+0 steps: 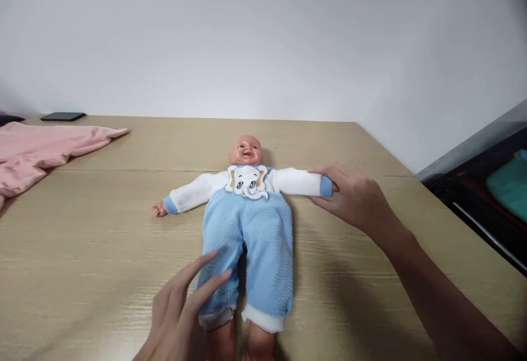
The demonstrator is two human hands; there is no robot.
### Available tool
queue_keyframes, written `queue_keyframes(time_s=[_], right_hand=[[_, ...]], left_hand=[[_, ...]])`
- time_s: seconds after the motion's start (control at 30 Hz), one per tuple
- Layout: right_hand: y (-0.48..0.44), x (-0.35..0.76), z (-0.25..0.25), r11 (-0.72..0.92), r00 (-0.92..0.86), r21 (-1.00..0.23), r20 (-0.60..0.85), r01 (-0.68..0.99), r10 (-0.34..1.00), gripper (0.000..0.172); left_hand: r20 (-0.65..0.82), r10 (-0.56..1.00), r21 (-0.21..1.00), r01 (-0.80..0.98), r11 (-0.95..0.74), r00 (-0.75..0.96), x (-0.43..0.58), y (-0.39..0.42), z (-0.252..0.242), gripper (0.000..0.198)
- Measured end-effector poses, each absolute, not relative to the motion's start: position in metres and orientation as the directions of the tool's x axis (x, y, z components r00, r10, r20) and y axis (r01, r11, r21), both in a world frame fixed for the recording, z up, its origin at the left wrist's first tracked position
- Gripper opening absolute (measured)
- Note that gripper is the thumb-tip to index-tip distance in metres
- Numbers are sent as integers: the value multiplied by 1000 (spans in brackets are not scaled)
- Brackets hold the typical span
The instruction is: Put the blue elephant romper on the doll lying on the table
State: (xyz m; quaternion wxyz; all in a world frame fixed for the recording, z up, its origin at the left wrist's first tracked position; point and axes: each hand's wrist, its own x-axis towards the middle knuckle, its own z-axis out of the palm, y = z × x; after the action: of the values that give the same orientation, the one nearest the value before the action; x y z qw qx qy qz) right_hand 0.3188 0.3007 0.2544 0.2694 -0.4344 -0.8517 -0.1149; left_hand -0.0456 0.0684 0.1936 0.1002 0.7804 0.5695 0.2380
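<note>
Plainly, the right hand (358,196), right of centre in the frame, is holding the sleeve end of the doll (247,223), its fingers lying along the top and its thumb lying beneath. Lower left of centre, the left hand (175,309) is holding its fingers loosely apart over one trouser leg, gripping nothing; whether the fingertips are touching the cloth, I cannot tell. The doll is lying face up mid-frame, arms stretching sideways, wearing white sleeves, blue trousers and an elephant face (247,181). Above its head the tabletop (135,240) is meeting the wall (230,42); its right edge is slanting down toward the lower right. Wood is stretching between the doll and a pink cloth (53,149) at the left.
</note>
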Motion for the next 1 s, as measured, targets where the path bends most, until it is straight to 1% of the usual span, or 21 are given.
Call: queue_keyframes(time_s=[0.07,0.1,0.17,0.23,0.27,0.3,0.33,0.37,0.4,0.47,0.5,0.53,0.57,0.6,0.63,0.67,0.73,0.8,0.87,0.93,1.0], right_hand=[[302,302,277,595,-545,106,550,797,633,30],[304,293,289,608,-587,164,539,777,604,29],[310,274,312,649,-678,265,495,713,543,27],[315,260,331,699,-752,323,457,638,475,27],[316,254,337,727,-774,326,457,604,437,27],[316,251,342,758,-782,306,477,576,401,28],[316,248,342,788,-765,259,528,559,369,29],[315,248,340,813,-712,186,612,551,343,32],[313,249,333,834,-616,91,718,545,324,36],[309,255,308,857,-293,-135,903,498,313,39],[306,259,290,861,-116,-238,940,450,321,36],[303,264,271,853,29,-339,933,396,358,28],[300,268,251,833,116,-433,900,344,419,21],[296,271,232,790,134,-525,849,317,511,17],[292,273,214,728,97,-616,779,302,619,15],[288,274,199,668,51,-679,712,306,700,11],[279,272,177,589,-38,-732,616,342,787,9],[272,267,168,550,-111,-750,552,368,826,10],[267,262,168,530,-154,-765,512,367,845,11],[263,258,174,532,-165,-767,509,359,845,11],[259,255,181,546,-171,-761,521,351,836,14]], left_hand=[[291,897,436,788,-434,333,-29,113,223,83],[314,871,413,772,-484,378,-19,140,236,81],[409,815,355,752,-556,410,3,200,254,85],[438,807,329,765,-553,396,24,258,263,89],[428,824,325,788,-523,370,33,282,266,79],[417,839,324,805,-497,350,41,302,267,63],[438,838,339,804,-489,325,47,317,268,50],[468,830,349,800,-488,303,52,329,269,40],[504,817,353,796,-491,281,54,337,270,32],[574,786,383,775,-504,228,56,345,272,28],[599,779,426,751,-504,183,55,347,273,27],[614,781,495,712,-497,119,53,349,274,27],[619,785,583,649,-489,35,52,351,275,26],[614,787,673,561,-481,-62,50,353,277,25],[596,787,752,456,-476,-162,48,355,278,24],[568,782,810,345,-475,-258,47,357,280,22],[487,777,869,127,-479,-400,46,358,283,19],[378,778,881,-63,-469,-503,45,355,286,17],[265,797,864,-233,-446,-543,44,350,285,20],[183,834,835,-365,-412,-521,41,344,282,20],[136,875,816,-448,-365,-464,36,341,278,16]])
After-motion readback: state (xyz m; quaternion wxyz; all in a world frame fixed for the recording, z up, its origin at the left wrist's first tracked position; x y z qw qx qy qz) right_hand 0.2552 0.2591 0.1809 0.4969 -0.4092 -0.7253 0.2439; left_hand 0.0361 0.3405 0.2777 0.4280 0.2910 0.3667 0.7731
